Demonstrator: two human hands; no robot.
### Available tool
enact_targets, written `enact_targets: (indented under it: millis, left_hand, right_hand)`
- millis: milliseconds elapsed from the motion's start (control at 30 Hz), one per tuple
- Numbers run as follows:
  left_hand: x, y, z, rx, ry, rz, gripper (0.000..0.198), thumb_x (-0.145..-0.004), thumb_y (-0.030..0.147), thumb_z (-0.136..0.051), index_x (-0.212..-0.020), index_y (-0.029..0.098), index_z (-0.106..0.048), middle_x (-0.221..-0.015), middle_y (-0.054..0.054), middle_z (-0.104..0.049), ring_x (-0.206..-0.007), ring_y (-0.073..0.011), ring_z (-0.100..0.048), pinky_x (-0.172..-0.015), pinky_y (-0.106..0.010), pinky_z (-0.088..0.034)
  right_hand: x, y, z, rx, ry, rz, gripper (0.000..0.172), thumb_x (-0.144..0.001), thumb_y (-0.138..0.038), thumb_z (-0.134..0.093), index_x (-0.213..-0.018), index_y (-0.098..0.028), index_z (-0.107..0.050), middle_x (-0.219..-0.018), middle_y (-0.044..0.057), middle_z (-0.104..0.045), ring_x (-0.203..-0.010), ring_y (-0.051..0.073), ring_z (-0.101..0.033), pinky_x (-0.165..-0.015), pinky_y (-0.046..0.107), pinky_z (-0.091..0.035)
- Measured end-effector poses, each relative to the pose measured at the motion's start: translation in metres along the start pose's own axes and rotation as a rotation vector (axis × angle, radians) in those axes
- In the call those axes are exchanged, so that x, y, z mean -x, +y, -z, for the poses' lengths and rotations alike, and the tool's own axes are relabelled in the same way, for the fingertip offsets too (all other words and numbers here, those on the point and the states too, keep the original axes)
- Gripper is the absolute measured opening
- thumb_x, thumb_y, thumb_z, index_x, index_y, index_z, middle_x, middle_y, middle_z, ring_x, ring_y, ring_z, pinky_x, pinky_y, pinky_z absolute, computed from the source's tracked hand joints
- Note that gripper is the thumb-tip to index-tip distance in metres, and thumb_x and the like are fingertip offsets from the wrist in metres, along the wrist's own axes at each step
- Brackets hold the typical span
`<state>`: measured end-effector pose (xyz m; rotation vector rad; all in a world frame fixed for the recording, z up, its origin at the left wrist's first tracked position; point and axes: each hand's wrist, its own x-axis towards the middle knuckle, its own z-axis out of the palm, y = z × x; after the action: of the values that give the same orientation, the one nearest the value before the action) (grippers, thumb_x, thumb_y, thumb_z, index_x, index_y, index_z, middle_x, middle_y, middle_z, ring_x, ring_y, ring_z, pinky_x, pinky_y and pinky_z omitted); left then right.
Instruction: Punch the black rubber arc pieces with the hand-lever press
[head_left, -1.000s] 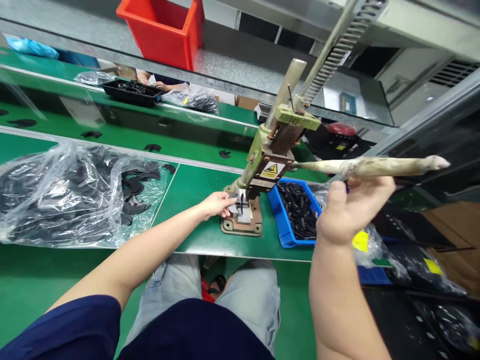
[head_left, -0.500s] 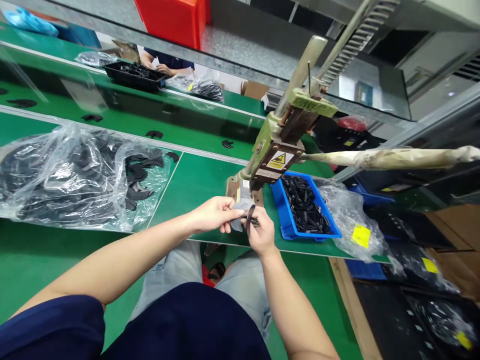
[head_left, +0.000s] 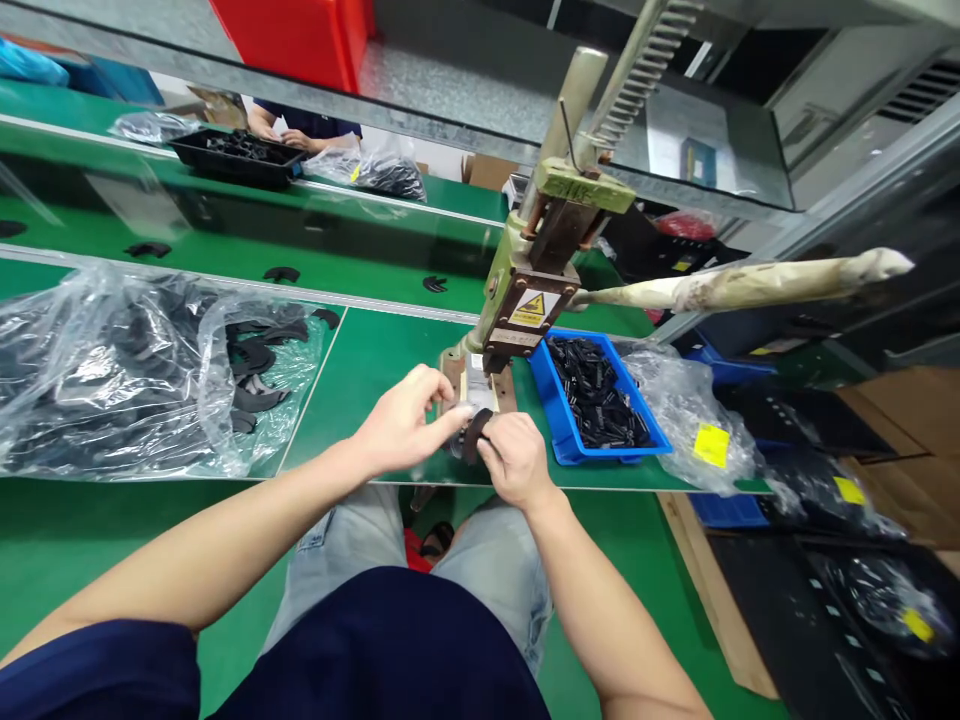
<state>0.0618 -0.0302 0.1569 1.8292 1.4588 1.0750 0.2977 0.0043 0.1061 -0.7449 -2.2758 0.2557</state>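
Observation:
A dark, curved plastic piece [head_left: 475,436] stands at the front of the press's base, partly covered by my fingers. My right hand [head_left: 516,458] is closed on its right side, thumb below and fingers bent. On the other side is my left hand [head_left: 409,418], its thumb stretched to the piece and its index finger raised apart from the thumb. Just behind the hands rises a green hand press [head_left: 517,290], its ram above a pale metal fixture [head_left: 478,375]. What lies under the left thumb is blurred.
To the right sits a blue bin [head_left: 559,425] of small black parts, beside a clear bag [head_left: 679,430] with a yellow label. A big plastic bag [head_left: 127,380] of dark curved pieces lies left. The press lever [head_left: 750,285] juts right. Across the bench are another person's hands [head_left: 289,138].
My left thumb and index finger have parted, and the grey piece they pinched is mostly out of sight. The dark curved piece sits lower at the fixture's front. The view has shifted slightly.

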Motion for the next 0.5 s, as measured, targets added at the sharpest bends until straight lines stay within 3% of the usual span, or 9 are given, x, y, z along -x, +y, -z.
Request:
enact_targets:
  millis: [67,133,233,333,500]
  left_hand:
    - [0.002,0.005,-0.004,-0.102,-0.046,-0.118,0.032,-0.097,0.053,-0.069,-0.085,0.024,-0.063,-0.091,-0.005,-0.066,-0.090,-0.0217,-0.062,-0.086,-0.036,-0.054]
    - [0.002,0.003,-0.011,-0.088,-0.120,-0.119,0.042,-0.099,0.053,-0.063,-0.071,0.023,-0.054,-0.079,-0.003,-0.058,-0.081,-0.0200,-0.056,-0.078,-0.034,-0.049]
    - [-0.003,-0.008,-0.024,0.149,-0.217,0.069,0.054,-0.096,0.063,-0.062,-0.066,0.022,-0.046,-0.070,0.001,-0.048,-0.066,-0.0143,-0.044,-0.062,-0.028,-0.038]
    - [-0.004,-0.016,-0.032,0.410,-0.324,0.209,0.061,-0.089,0.074,-0.067,-0.066,0.022,-0.044,-0.064,0.005,-0.040,-0.060,-0.0106,-0.036,-0.057,-0.026,-0.030]
    - [0.001,-0.007,-0.032,0.387,-0.246,0.170,0.058,-0.089,0.066,-0.071,-0.067,0.022,-0.041,-0.065,0.006,-0.035,-0.060,-0.0099,-0.033,-0.056,-0.026,-0.025]
  right_hand:
    - [-0.001,0.000,0.002,0.078,-0.002,0.052,0.020,-0.105,-0.033,-0.056,-0.089,-0.021,-0.063,-0.082,0.005,-0.067,-0.080,0.018,-0.057,-0.083,0.038,-0.042]
    - [-0.003,-0.001,0.004,0.167,0.008,0.121,0.019,-0.104,-0.030,-0.058,-0.088,-0.021,-0.062,-0.079,0.004,-0.066,-0.079,0.018,-0.057,-0.083,0.038,-0.042]
    - [-0.003,-0.002,0.009,0.216,0.027,0.209,0.011,-0.102,-0.027,-0.060,-0.096,-0.020,-0.065,-0.079,0.003,-0.068,-0.080,0.018,-0.059,-0.087,0.038,-0.046]
    - [0.000,-0.004,0.013,0.179,0.033,0.246,0.006,-0.101,-0.025,-0.062,-0.102,-0.020,-0.066,-0.081,0.003,-0.069,-0.080,0.017,-0.060,-0.094,0.040,-0.049]
    - [0.007,-0.004,0.013,0.086,0.038,0.154,0.009,-0.103,-0.028,-0.061,-0.099,-0.020,-0.064,-0.085,0.004,-0.072,-0.082,0.018,-0.063,-0.087,0.038,-0.050]
